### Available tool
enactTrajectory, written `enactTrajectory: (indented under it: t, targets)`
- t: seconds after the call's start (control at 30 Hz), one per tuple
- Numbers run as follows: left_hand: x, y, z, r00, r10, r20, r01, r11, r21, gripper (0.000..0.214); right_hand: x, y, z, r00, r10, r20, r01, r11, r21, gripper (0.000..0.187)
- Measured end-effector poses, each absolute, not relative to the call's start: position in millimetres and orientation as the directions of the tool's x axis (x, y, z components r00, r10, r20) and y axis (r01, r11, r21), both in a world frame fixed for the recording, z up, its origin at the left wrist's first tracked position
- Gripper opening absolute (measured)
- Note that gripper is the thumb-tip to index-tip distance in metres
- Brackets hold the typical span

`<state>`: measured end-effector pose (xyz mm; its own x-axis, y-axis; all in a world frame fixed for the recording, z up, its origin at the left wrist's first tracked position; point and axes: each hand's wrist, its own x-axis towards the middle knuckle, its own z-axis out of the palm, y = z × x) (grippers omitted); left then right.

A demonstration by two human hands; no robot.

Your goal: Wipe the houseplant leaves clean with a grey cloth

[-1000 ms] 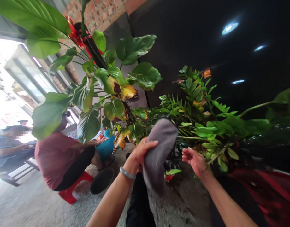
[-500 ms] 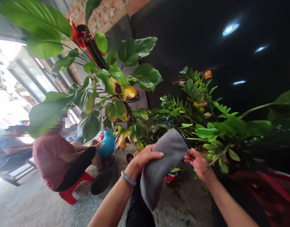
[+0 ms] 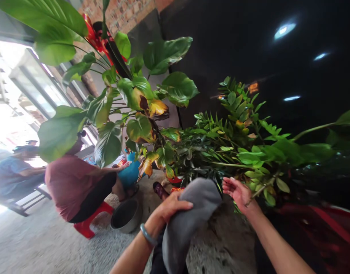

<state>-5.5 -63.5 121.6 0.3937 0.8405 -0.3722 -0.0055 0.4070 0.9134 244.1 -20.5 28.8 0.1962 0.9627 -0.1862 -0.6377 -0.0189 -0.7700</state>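
Note:
A grey cloth is gripped in my left hand, thumb on top. Its rounded upper part points toward the plants and its lower part hangs down over my dark-clothed leg. To the right of the cloth, my right hand is half open, fingers loosely bent and nothing visible in them; a small gap separates it from the cloth. A leafy plant stem passes close beside this hand. Low green foliage spreads just beyond both hands.
At left stands a tall plant with some yellow-brown leaves. A grey bucket is on the floor near a blue vase. Two people sit at left, one on a red stool. A glossy black panel rises behind the plants.
The cloth and my left hand have moved down and slightly left, and the cloth's upper end now sits farther from my right hand. The right hand has hardly moved. The nearer seated person's arm reaches farther forward.

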Motion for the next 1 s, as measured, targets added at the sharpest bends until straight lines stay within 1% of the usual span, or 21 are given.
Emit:
enactTrajectory:
  t: [0.03,0.07,0.13,0.2,0.23,0.3,0.33,0.37,0.43,0.47,0.5,0.53,0.63,0.7,0.73,0.8,0.87,0.9,0.93,1.0]
  targets:
    - [-9,-58,134,0.358,0.88,-0.312,-0.07,0.358,0.931,0.047,244,-20,29,0.189,0.966,-0.178,-0.633,-0.019,-0.774,0.025]
    - [-12,-49,147,0.287,0.926,-0.246,-0.147,0.297,0.944,0.048,243,-21,30,0.178,0.97,-0.168,-0.631,-0.018,-0.776,0.024]
    - [-13,-31,164,0.071,0.984,-0.162,-0.296,0.176,0.939,0.04,241,-21,34,0.149,0.977,-0.155,-0.634,-0.026,-0.773,0.022]
    - [-10,-21,161,-0.117,0.974,-0.192,-0.373,0.136,0.918,0.027,239,-23,37,0.115,0.982,-0.152,-0.64,-0.044,-0.767,0.022]
    - [-8,-21,152,-0.145,0.958,-0.247,-0.37,0.179,0.912,0.022,238,-23,37,0.1,0.983,-0.152,-0.64,-0.054,-0.767,0.023]
    - [-6,-32,124,-0.086,0.918,-0.388,-0.281,0.351,0.893,0.019,239,-24,36,0.07,0.987,-0.147,-0.629,-0.07,-0.774,0.024]
    - [-6,-42,110,-0.019,0.89,-0.455,-0.216,0.44,0.871,0.02,240,-23,35,0.055,0.989,-0.14,-0.624,-0.076,-0.777,0.025]
    - [-9,-52,98,0.046,0.87,-0.492,-0.171,0.492,0.854,0.023,242,-23,32,0.039,0.99,-0.135,-0.621,-0.082,-0.78,0.025]
    - [-17,-71,88,0.147,0.857,-0.494,-0.167,0.514,0.841,0.03,247,-21,27,0.029,0.991,-0.128,-0.622,-0.083,-0.779,0.025]
    - [-22,-76,91,0.154,0.866,-0.476,-0.197,0.499,0.844,0.032,249,-20,25,0.032,0.991,-0.128,-0.624,-0.08,-0.777,0.025]
    - [-27,-77,99,0.126,0.881,-0.457,-0.239,0.473,0.848,0.033,250,-19,24,0.035,0.991,-0.128,-0.625,-0.079,-0.777,0.024]
    - [-31,-74,111,0.061,0.894,-0.443,-0.286,0.441,0.851,0.031,251,-18,23,0.037,0.991,-0.129,-0.624,-0.078,-0.777,0.024]
    - [-36,-49,147,-0.18,0.91,-0.373,-0.426,0.269,0.864,0.017,249,-18,24,0.022,0.993,-0.117,-0.618,-0.078,-0.782,0.024]
    - [-30,-31,156,-0.245,0.906,-0.345,-0.478,0.197,0.856,0.004,246,-19,25,0.008,0.995,-0.1,-0.616,-0.073,-0.784,0.024]
    - [-24,-26,153,-0.235,0.902,-0.362,-0.481,0.216,0.85,0.005,245,-19,26,0.001,0.996,-0.094,-0.616,-0.073,-0.784,0.024]
    - [-11,-26,133,-0.168,0.867,-0.469,-0.427,0.365,0.827,0.013,242,-19,25,-0.01,0.995,-0.095,-0.613,-0.081,-0.786,0.024]
    - [1,-41,101,-0.096,0.79,-0.606,-0.315,0.553,0.771,0.015,242,-19,23,-0.01,0.994,-0.112,-0.61,-0.095,-0.787,0.024]
    - [5,-53,85,-0.097,0.758,-0.645,-0.274,0.602,0.75,0.016,243,-19,22,-0.012,0.993,-0.121,-0.609,-0.104,-0.786,0.025]
    - [7,-66,70,-0.059,0.729,-0.682,-0.253,0.65,0.717,0.015,244,-19,22,-0.015,0.992,-0.129,-0.609,-0.111,-0.785,0.025]
    - [8,-91,49,0.022,0.689,-0.725,-0.268,0.702,0.659,0.011,248,-19,22,-0.018,0.99,-0.143,-0.604,-0.125,-0.787,0.024]
